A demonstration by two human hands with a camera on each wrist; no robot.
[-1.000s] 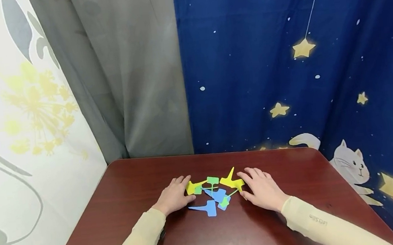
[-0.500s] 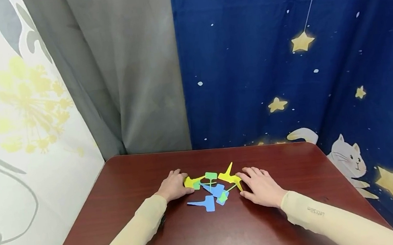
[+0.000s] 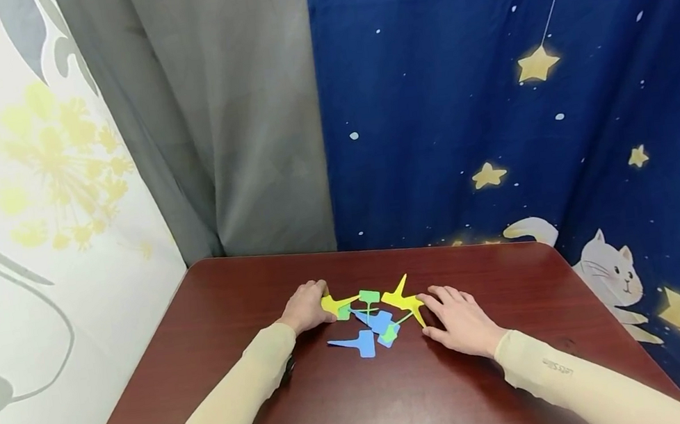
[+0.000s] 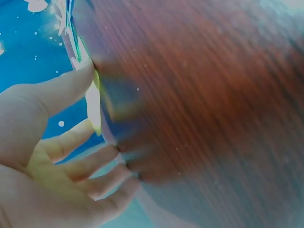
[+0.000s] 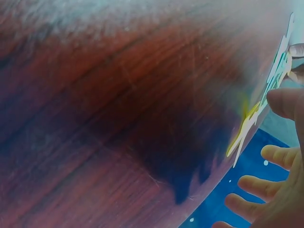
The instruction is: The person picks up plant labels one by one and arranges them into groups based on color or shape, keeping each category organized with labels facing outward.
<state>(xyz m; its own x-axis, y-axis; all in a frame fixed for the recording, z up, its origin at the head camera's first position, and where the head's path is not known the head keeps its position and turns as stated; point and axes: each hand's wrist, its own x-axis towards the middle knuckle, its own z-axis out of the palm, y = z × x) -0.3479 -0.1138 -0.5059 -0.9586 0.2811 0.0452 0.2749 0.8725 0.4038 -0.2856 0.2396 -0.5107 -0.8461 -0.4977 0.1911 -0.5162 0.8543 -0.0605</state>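
Observation:
Several T-shaped plastic plant labels lie in a loose pile in the head view. A yellow plant label [image 3: 330, 305] sits at the pile's left, and my left hand [image 3: 305, 307] pinches it between thumb and forefinger. In the left wrist view the label shows edge-on between them. Two more yellow labels [image 3: 402, 300] overlap at the right. My right hand [image 3: 462, 319] rests on the table beside them, fingers spread and relaxed, holding nothing. Between the hands are green labels [image 3: 370, 297] and blue labels [image 3: 380, 321], with one blue label [image 3: 365, 343] nearest me.
The dark red-brown wooden table [image 3: 362, 405] carries the pile near its far half. Behind it hang a grey curtain [image 3: 260, 123] and a blue star-patterned curtain [image 3: 427, 90]. A white floral cloth [image 3: 7, 334] hangs at the left.
My left fingers have closed in on the left yellow label, and its stem has swung slightly toward the upper green label. The right hand has barely moved. The head view has shifted slightly.

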